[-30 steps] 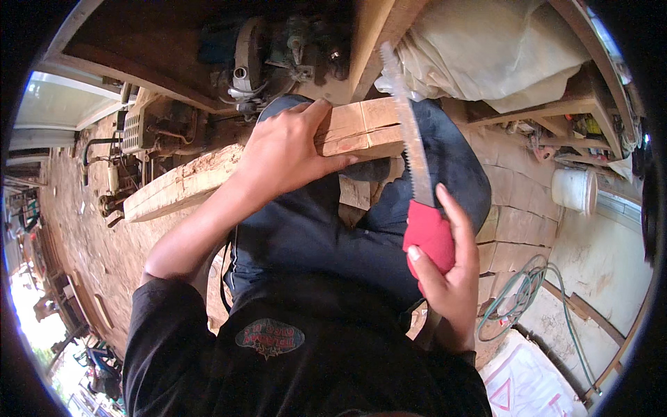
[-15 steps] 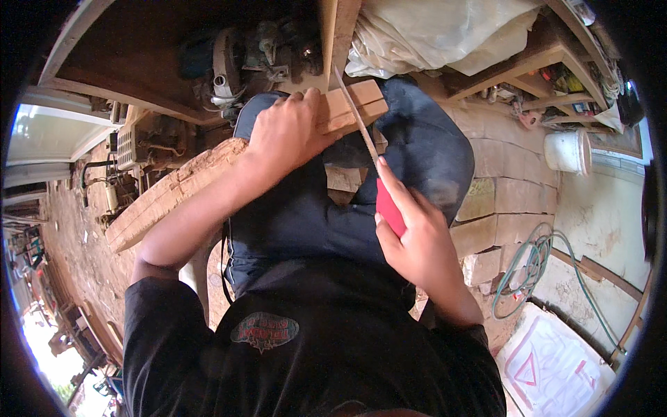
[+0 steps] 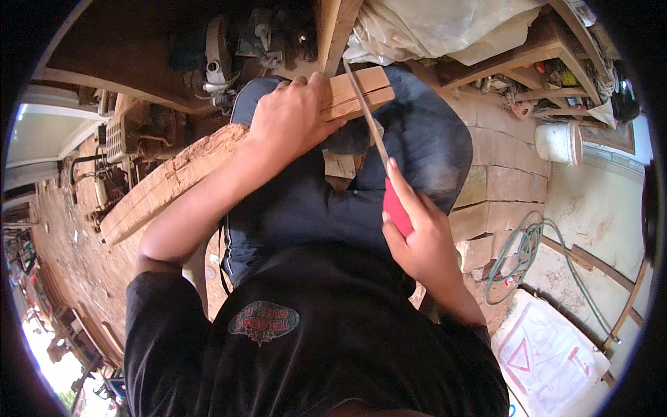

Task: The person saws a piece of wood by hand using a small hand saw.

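Observation:
A rough wooden plank (image 3: 177,167) lies slantwise over my thighs, its squared end (image 3: 381,87) at the upper right and its long end reaching down to the left past my forearm. My left hand (image 3: 292,115) is closed over the plank near that squared end and presses it down. In my right hand (image 3: 420,233) is the red handle of a hand saw (image 3: 374,132), with a finger stretched along the handle toward the blade. The thin blade crosses the plank close to its end, to the right of my left hand. A lengthwise split shows in the end.
Power tools (image 3: 219,62) sit under a wooden bench at the upper left. A wooden post (image 3: 338,31) stands just beyond the blade tip, beside a plastic sheet (image 3: 438,28). At the right are a white bucket (image 3: 558,142), a coiled green hose (image 3: 517,254) and a marked white board (image 3: 549,354).
The saw and my right hand have drawn back slightly toward me relative to the plank. My left hand keeps its hold. The whole view has shifted a little.

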{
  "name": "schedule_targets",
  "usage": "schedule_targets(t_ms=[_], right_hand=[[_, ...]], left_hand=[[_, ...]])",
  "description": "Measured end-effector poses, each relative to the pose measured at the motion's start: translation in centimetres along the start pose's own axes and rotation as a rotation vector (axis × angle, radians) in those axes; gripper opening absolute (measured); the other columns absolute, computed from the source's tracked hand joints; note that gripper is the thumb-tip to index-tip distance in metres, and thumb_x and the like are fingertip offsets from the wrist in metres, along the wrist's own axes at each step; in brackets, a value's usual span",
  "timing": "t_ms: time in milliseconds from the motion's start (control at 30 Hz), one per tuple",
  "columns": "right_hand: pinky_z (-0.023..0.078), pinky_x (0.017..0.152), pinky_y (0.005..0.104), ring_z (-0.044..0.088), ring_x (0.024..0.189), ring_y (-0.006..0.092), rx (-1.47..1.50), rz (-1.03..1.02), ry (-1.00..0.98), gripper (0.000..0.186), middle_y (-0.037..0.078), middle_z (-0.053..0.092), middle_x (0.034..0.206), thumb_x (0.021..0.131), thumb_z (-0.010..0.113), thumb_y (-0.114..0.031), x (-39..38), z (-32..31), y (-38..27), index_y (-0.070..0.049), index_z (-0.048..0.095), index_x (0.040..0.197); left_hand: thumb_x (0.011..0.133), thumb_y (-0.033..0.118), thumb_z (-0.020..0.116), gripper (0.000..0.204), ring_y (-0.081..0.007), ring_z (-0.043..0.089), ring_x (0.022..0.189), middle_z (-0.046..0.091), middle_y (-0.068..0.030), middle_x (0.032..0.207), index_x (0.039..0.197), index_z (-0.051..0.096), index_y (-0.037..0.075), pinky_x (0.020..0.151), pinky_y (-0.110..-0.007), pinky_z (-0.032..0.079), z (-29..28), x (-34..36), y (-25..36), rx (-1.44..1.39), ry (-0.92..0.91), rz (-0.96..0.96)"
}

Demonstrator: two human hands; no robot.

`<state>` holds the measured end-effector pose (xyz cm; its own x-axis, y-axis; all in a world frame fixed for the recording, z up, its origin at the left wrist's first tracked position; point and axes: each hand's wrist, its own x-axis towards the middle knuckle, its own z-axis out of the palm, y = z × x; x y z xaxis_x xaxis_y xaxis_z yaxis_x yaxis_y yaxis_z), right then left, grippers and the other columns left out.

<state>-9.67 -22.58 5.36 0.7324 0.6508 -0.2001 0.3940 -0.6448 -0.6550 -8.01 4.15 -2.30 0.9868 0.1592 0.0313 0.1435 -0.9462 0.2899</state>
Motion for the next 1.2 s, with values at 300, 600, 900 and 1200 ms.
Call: schedule_targets(t_ms=[300,600,900,1200], right_hand=[[0.052,0.104,0.0417,0.067,0.123,0.0419,-0.011,0.033,0.035,0.069,0.026,0.066,0.137,0.091,0.069,-0.002,-0.2,1.7,0.5,-0.004,0.049,0.157],[0.055,0.077,0.0532,0.067,0.084,0.0480,-0.060,-0.109,0.188,0.073,0.027,0.066,0.092,0.092,0.072,-0.009,5.5,2.8,0.3,-0.014,0.045,0.160],[0.058,0.085,0.0480,0.071,0.099,0.0452,-0.109,-0.077,0.165,0.068,0.026,0.071,0.115,0.092,0.069,-0.006,2.0,1.8,-1.1,-0.010,0.049,0.158],[0.055,0.082,0.0529,0.068,0.094,0.0489,-0.118,-0.064,0.142,0.077,0.029,0.069,0.105,0.091,0.071,-0.007,8.5,2.7,-1.2,-0.011,0.041,0.162]], left_hand=[[0.081,0.050,0.085,0.059,-0.0365,0.077,0.081,0.074,-0.0198,0.083,0.104,0.060,0.002,0.070,-0.044,0.064,0.2,0.0,-0.7,-0.016,-0.002,-0.014],[0.082,0.050,0.084,0.057,-0.0413,0.075,0.084,0.074,-0.0221,0.088,0.106,0.059,0.005,0.073,-0.049,0.061,0.8,-0.2,-0.4,-0.102,0.067,0.091],[0.082,0.049,0.084,0.058,-0.0419,0.075,0.086,0.073,-0.0215,0.091,0.106,0.058,0.004,0.073,-0.050,0.062,0.1,0.2,-1.1,-0.160,-0.039,0.017],[0.082,0.049,0.085,0.059,-0.0397,0.075,0.085,0.073,-0.0194,0.091,0.106,0.059,0.002,0.072,-0.047,0.062,-0.1,0.0,-1.5,-0.178,0.002,0.045]])
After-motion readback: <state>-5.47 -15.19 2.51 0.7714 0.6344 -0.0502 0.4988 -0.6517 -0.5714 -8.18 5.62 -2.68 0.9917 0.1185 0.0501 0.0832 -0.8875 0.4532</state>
